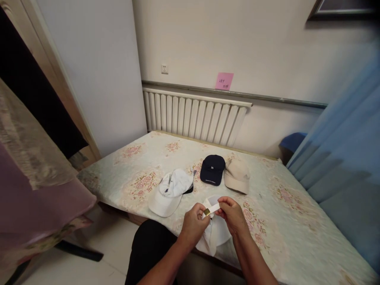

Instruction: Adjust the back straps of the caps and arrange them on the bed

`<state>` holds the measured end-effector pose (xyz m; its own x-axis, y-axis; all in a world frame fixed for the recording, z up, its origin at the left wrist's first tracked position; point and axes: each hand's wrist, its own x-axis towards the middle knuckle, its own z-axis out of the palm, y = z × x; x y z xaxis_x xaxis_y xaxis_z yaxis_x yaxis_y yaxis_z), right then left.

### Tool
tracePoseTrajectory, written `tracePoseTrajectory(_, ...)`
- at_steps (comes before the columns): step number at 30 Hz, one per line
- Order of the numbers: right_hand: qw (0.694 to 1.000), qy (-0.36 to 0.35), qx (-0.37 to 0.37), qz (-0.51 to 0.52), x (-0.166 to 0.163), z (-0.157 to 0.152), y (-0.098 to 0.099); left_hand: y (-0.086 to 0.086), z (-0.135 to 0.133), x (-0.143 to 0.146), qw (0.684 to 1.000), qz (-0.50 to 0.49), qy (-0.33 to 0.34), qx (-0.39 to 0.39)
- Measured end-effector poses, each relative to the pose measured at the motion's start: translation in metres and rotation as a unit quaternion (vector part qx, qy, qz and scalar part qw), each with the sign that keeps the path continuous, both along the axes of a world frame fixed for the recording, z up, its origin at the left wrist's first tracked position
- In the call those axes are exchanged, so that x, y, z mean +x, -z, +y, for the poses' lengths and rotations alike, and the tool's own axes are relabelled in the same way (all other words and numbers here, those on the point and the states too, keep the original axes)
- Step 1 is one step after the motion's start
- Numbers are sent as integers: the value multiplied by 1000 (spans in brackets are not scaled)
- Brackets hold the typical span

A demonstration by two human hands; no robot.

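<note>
Between my hands is a white baseball cap (pixel 222 232), its back strap stretched across from one hand to the other. My left hand (pixel 193 222) pinches the strap's left part beside a brass-coloured buckle (pixel 207 212). The strap's right end is gripped by the fingers of my right hand (pixel 231 213). Part of this cap is hidden behind my hands. Just beyond lie a navy cap (pixel 212 169) and a beige cap (pixel 237 175), side by side. Another white cap (pixel 173 190) with a small dark logo rests to the left, with something dark under its right edge.
The caps lie on a bed (pixel 285 221) with a flowered cover. A white radiator (pixel 192 114) runs along the wall behind it. A blue curtain (pixel 347 166) hangs at the right. Clothes and cloth (pixel 35 190) hang at the left, over a dark leg or bar (pixel 79 251).
</note>
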<state>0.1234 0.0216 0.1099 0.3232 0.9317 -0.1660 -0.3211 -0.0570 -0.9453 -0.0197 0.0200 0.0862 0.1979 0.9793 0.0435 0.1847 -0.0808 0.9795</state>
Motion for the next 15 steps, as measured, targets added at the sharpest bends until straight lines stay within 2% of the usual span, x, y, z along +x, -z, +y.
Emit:
tracePoseTrajectory(8, 998, 36, 0, 48, -4, -6, 11, 5, 1, -1, 998, -42, -7, -34)
tracePoseTrajectory(12, 996, 49, -24, 70, -14, -20, 29, 9, 3, -1, 998, -45, -11, -38)
tracePoseTrajectory(15, 993, 12, -60, 97, -26, -30, 43, 12, 2, -2, 998, -46, -4, -36)
